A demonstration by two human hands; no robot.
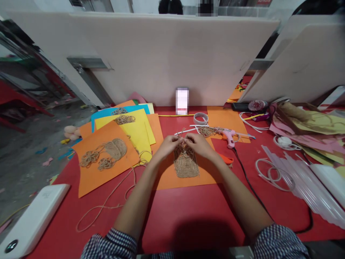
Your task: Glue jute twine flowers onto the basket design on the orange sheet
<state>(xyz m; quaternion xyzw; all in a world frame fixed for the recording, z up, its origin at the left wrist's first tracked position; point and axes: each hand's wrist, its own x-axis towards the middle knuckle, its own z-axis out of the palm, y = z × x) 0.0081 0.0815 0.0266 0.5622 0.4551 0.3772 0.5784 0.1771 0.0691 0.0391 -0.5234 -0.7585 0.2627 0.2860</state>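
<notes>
My left hand (168, 144) and my right hand (199, 144) meet over an orange paper sheet (188, 180) on the red table. Both pinch the top of a jute twine figure (185, 163) that lies on that sheet. Their fingertips close together on the twine at the figure's upper end. A loose length of jute twine (107, 201) trails from the left hand's side across the table towards the front left.
Orange, yellow and blue sheets (107, 158) with finished twine shapes lie at the left. A pink glue gun (229, 136) with its black cord, a tape roll (201, 118), clear glue sticks (304, 183) and a paper pile sit right. A white device (32, 219) lies front left. White partitions stand behind.
</notes>
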